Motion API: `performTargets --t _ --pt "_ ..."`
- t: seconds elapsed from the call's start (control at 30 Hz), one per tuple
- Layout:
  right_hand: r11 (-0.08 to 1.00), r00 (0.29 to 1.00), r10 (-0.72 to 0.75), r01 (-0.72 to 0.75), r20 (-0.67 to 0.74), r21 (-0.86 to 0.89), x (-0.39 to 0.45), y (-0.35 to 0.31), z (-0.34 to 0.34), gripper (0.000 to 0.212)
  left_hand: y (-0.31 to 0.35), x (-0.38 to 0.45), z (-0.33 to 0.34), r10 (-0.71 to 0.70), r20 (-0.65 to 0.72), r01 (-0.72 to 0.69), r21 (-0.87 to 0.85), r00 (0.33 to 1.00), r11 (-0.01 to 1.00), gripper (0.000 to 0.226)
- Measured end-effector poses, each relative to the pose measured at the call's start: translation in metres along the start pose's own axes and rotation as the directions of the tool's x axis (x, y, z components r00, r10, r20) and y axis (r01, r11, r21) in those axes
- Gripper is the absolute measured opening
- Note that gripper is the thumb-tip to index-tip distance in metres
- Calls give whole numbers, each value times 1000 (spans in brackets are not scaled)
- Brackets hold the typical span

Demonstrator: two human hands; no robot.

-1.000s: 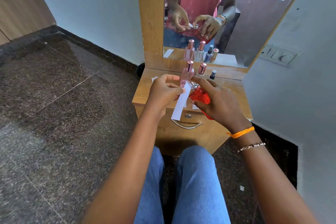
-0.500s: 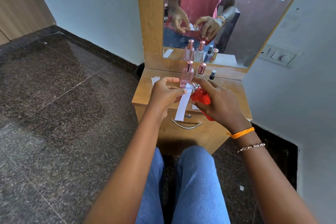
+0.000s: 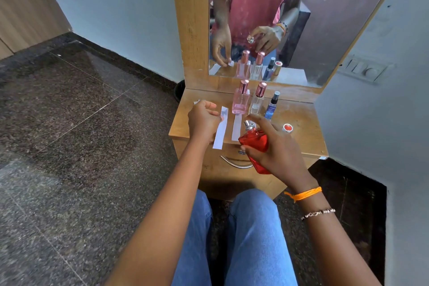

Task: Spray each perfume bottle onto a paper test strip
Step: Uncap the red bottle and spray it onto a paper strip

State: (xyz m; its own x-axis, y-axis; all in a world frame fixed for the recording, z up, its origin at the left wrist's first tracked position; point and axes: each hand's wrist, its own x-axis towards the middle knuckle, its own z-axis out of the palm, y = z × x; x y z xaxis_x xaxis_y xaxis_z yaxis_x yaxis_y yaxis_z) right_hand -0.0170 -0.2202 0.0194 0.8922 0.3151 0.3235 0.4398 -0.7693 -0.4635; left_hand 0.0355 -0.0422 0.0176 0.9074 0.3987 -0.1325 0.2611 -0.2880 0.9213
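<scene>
The right hand wraps a glossy red glass perfume bottle, silver nozzle bare, over the wooden tabletop's front edge. The left hand pinches a flat white paper strip just beside it.

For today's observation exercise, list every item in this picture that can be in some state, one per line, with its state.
Red bottle: uncapped, tilted, held in right hand.
Red cap: off, lying on the table.
Pink bottle: capped, upright.
Clear bottle: capped, upright.
Blue bottle: capped, upright.
Paper strip: pinched in left hand.
Second strip: lying flat.
Drawer: shut.
</scene>
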Motion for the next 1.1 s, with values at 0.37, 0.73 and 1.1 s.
performTargets --t 0.37,0.73,1.1 --pt "996 1000 5 -4 -4 87 3 -2 16 70 -6 26 21 132 -57 -115 236 990 965 31" --pt "988 999 39 -36 -14 147 6 0 22 71 -9 28 16 280 -24 -249 390 960 886 22" --pt "712 964 236 -84 -126 697 5 -9 13 54 -13 -39 0 310 426 -184 -312 850 932 21"
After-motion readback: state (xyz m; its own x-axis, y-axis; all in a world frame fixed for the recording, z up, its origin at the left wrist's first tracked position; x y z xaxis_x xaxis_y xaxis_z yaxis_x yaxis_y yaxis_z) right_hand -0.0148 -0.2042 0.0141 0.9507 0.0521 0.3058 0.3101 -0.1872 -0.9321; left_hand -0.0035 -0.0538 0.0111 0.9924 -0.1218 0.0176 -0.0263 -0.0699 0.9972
